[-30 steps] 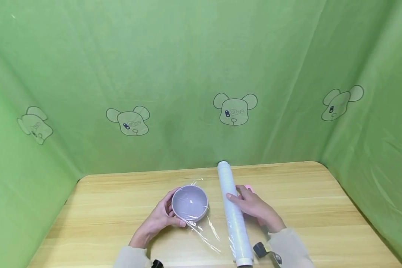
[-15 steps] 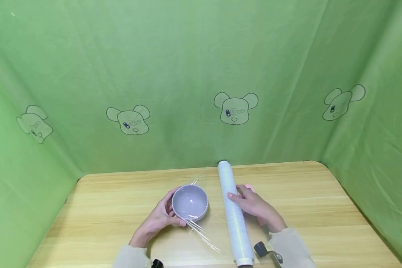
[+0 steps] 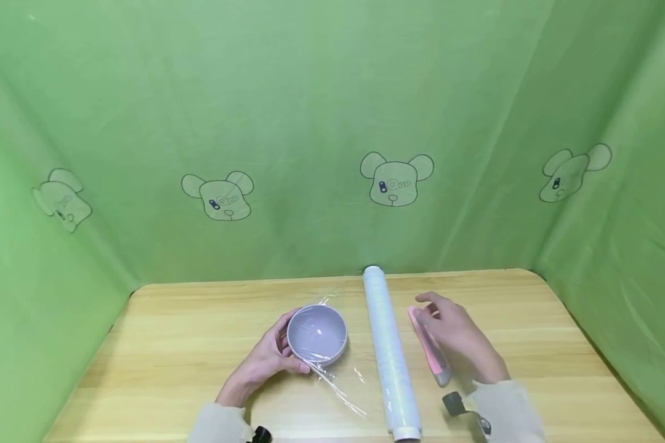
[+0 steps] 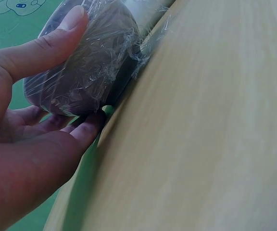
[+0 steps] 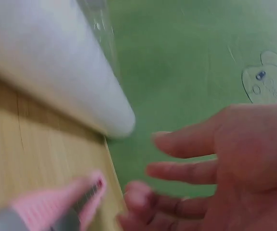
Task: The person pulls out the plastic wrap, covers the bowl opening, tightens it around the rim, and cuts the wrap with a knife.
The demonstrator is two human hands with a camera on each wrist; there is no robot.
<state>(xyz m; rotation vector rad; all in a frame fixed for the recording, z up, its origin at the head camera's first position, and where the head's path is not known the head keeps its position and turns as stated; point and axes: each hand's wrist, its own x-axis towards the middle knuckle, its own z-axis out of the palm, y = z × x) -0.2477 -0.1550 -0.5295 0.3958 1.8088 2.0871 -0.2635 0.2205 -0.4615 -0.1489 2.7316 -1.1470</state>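
Note:
A light purple bowl (image 3: 317, 335) stands on the table with clear cling film stretched across its top. My left hand (image 3: 268, 358) grips its left side, thumb near the rim and fingers around the wall. In the left wrist view, wrinkled film clings to the bowl (image 4: 88, 72). To the right lies a long white roll of cling film (image 3: 390, 357). Just beyond it is a pink and grey utility knife (image 3: 429, 347). Above and right of the knife, my right hand (image 3: 455, 329) has loosely bent fingers and holds nothing; the right wrist view shows the knife (image 5: 47, 204), blurred, below the roll (image 5: 56, 62).
The wooden table (image 3: 161, 351) has rounded far corners. Green curtains (image 3: 299, 123) with bear-head prints enclose its back and sides. Loose film (image 3: 343, 397) trails from the bowl toward the roll. The roll's far end reaches the table's back edge.
My right hand has left the cling film roll and moved right, uncovering the utility knife. My left hand keeps hold of the bowl in about the same place.

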